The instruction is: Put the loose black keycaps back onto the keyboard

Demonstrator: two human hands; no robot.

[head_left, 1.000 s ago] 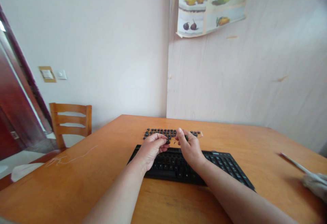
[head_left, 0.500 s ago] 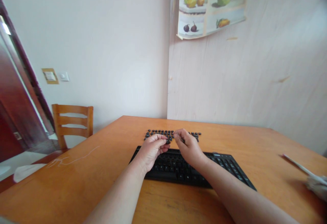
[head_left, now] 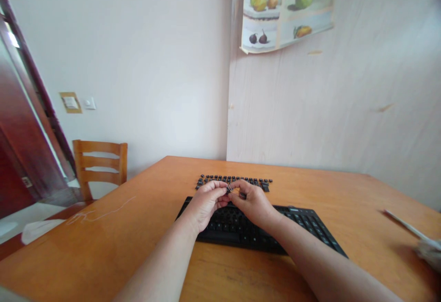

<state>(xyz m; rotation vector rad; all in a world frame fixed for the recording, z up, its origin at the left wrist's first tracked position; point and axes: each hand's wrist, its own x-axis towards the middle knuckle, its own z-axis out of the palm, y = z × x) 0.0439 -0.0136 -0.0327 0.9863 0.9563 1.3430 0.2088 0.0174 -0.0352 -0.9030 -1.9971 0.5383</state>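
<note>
My left hand (head_left: 206,201) pinches a small black keycap (head_left: 228,190) between thumb and fingers above the keyboard. My right hand (head_left: 253,201) is closed on a small tool with thin, wire-like ends (head_left: 230,186); its dark handle is mostly hidden in the palm. The tool's tips meet the keycap between both hands. Below them lies a black keyboard (head_left: 237,237), with keys on its near rows and right side and bare sockets along part of its upper left. Loose black keycaps (head_left: 220,177) stand in rows behind it, partly covered by my fingers.
The wooden table (head_left: 138,242) runs back to the wall. At its right lies a thin white stick (head_left: 406,224) beside a greyish bundle (head_left: 429,250). A pale string (head_left: 113,211) rests at the left, near a wooden chair (head_left: 99,162). Fruit pictures (head_left: 287,15) hang above.
My right hand has come left and slightly down, so its tool now touches the keycap in my left hand. The left hand stays nearly still; the view has shifted slightly.
</note>
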